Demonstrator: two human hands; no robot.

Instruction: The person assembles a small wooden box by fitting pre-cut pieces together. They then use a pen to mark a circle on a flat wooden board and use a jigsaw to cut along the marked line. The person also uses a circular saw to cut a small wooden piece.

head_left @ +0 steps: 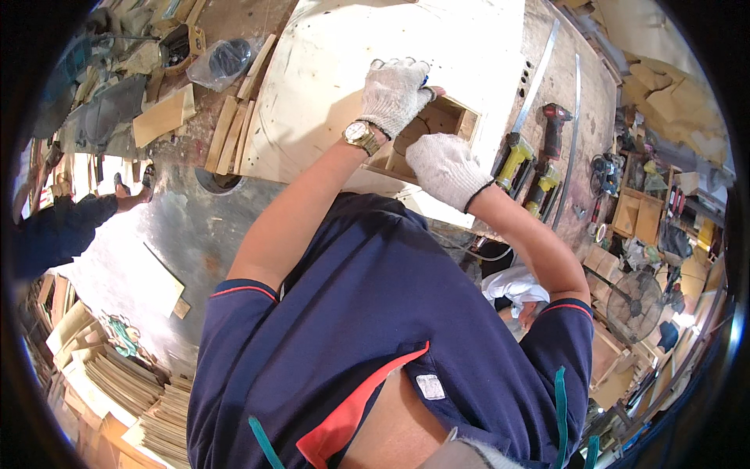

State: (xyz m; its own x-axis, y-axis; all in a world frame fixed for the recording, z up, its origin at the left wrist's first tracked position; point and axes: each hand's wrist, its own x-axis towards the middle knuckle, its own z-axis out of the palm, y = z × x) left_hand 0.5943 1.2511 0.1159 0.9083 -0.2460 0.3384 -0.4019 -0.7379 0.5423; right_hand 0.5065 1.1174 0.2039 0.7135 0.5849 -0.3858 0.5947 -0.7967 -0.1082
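My left hand (393, 95), in a pale knitted glove, is closed over the far left side of a shallow wooden box (469, 123). A small blue bit shows by its fingers; what they hold is hidden. My right hand (447, 168), gloved too, is curled closed at the box's near right edge, and its fingertips are out of sight. The box has thin light-wood walls and a brown inside, partly covered by my hands. It rests on a large pale wooden sheet (305, 94) on the workbench.
Right of the box lie two yellow-green power tools (513, 162), a red-and-black drill (555, 129) and a long metal strip (537, 76). Wood strips (229, 133) and a plastic bag (223, 62) lie left. A co-worker's dark sleeve (58, 230) shows far left, a fan (635, 303) at right.
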